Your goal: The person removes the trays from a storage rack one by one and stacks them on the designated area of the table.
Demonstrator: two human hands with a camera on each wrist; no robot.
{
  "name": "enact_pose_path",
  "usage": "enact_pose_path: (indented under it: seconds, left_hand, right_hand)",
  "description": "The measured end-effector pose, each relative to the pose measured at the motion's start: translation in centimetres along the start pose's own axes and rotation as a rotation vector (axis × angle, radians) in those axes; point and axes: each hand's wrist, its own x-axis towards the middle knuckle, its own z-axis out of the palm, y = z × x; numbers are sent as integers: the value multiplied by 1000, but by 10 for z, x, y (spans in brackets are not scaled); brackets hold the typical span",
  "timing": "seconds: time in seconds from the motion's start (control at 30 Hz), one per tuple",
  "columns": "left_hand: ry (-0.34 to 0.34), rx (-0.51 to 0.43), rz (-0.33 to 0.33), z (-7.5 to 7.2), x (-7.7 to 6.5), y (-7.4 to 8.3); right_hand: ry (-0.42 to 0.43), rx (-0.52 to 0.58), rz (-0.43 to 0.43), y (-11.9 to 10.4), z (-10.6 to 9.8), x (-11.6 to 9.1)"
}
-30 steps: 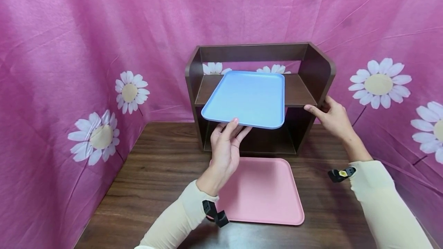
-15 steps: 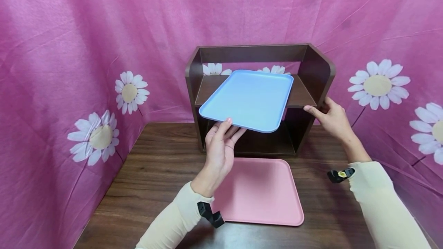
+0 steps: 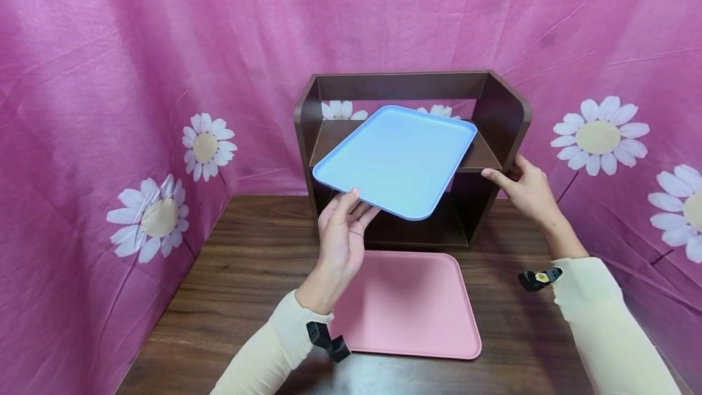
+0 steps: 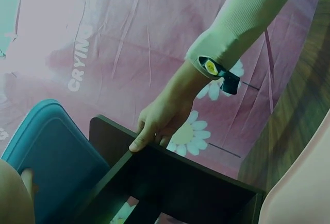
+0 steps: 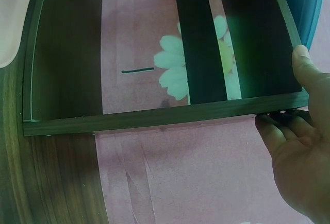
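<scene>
My left hand [image 3: 341,233] pinches the near left edge of a blue tray [image 3: 395,160], thumb on top and fingers beneath. The tray hangs turned at an angle in front of the middle shelf of a dark brown shelf unit [image 3: 403,81]. In the left wrist view the tray's underside [image 4: 49,157] shows, with part of the hand at its edge. My right hand [image 3: 529,191] grips the unit's right side panel, its thumb at the front edge of the middle shelf. The right wrist view shows that thumb [image 5: 305,67] on the board and the fingers curled behind the panel.
A pink tray [image 3: 411,303] lies flat on the wooden table [image 3: 247,273] in front of the unit, partly under the left arm. A pink cloth [image 3: 164,47] with white daisies hangs behind and on both sides. The unit has an open lower compartment [image 3: 408,227].
My left hand has shifted a little left and turned the blue tray clockwise, so its far right corner now points toward the right panel. The right hand keeps its grip on the unit.
</scene>
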Motion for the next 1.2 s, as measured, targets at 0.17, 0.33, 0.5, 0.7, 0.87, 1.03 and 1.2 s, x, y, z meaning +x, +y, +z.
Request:
enact_pose_path:
  seconds: [0.17, 0.33, 0.5, 0.7, 0.87, 1.03, 1.2]
  left_hand:
    - [3, 12, 14, -3, 1, 6]
    - [-20, 19, 27, -6, 2, 11]
    - [-24, 29, 37, -9, 3, 16]
    - [-18, 38, 38, -12, 5, 21]
    - [-28, 47, 38, -15, 5, 25]
    - [-30, 53, 42, -17, 5, 29]
    - [-31, 66, 37, -19, 6, 33]
  right_hand:
    - [-4, 1, 7, 0, 0, 0]
    - [-4, -3, 11, 1, 0, 0]
    - [-9, -5, 12, 1, 0, 0]
    - [0, -4, 8, 0, 0, 1]
    - [7, -14, 8, 1, 0, 1]
    - [13, -19, 0, 2, 0, 1]
    - [14, -18, -4, 3, 0, 1]
